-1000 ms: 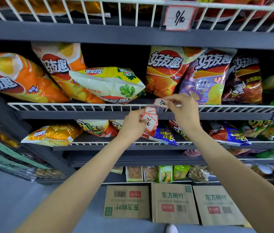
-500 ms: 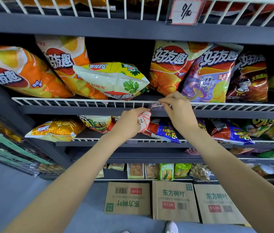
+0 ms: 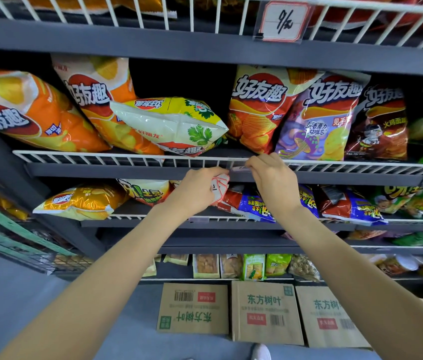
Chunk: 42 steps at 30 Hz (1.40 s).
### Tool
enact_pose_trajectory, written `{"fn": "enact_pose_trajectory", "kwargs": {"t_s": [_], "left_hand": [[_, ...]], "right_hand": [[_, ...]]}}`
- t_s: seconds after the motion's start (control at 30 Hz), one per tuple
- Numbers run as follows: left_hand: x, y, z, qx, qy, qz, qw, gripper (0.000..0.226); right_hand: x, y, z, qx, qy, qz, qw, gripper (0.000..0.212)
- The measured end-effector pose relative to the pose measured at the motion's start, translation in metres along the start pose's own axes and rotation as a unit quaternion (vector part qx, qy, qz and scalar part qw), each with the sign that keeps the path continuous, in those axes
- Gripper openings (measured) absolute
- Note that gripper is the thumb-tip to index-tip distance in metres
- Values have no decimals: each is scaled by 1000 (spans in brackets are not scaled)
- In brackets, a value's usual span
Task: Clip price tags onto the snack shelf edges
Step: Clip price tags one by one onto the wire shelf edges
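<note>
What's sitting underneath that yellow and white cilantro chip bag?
The cilantro bag lies tipped across an orange chip bag, with a red-labelled pack peeking out below. The rest beneath is covered.

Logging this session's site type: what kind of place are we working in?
Most likely a small shop's snack aisle: chip bags fill wire-fronted shelves, a handwritten price tag is clipped above, and cartons sit on the floor.
</note>
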State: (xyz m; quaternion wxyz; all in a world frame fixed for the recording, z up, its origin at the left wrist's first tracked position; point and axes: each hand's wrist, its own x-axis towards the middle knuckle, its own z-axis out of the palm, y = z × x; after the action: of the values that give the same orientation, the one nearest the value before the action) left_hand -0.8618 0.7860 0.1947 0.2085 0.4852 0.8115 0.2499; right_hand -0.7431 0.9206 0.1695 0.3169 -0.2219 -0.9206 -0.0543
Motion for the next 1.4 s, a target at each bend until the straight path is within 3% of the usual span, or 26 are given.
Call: {"fn": "enact_pose_trajectory", "kwargs": {"t_s": [0.17,0.4,0.53,0.83,0.93,1.03,1.17,1.23,1.3,1.4], "left_hand": [[0,1,-1,-9,-2,-5,1000,55],[0,4,-3,-2,-2,-4,1000,53],[0,4,-4,-2,-4,-5,1000,54],[3,1,-4,-19,7,-13,1000,52],[-1,5,-5,-34,51,-24,998,45],[-7,10,-4,-77,86,-25,993,39],[-10,14,-1,-212,86,-67,971,26],[-10,18,0,-288,91,-87,949,24],[-9,24,3,-333,95,-97,933,23],[-9,38,11,-347,98,-97,928,26]], "right_hand": [[-9,2,2,-6,15,-12,1000,42],[-17,1,1,-51,32,-46,997,37],[-20,4,2,-82,13,-56,995,46],[-20,-1,2,-103,-1,-46,994,41],[-21,-1,3,-111,-20,-52,992,52],[-24,-1,3,-134,-73,-49,987,78],[-28,-1,1,-134,-134,-43,981,88],[-28,0,-2,-75,-146,-31,986,75],[-25,2,-9,76,-177,25,981,54],[-20,5,-28,335,-166,182,909,38]]}}
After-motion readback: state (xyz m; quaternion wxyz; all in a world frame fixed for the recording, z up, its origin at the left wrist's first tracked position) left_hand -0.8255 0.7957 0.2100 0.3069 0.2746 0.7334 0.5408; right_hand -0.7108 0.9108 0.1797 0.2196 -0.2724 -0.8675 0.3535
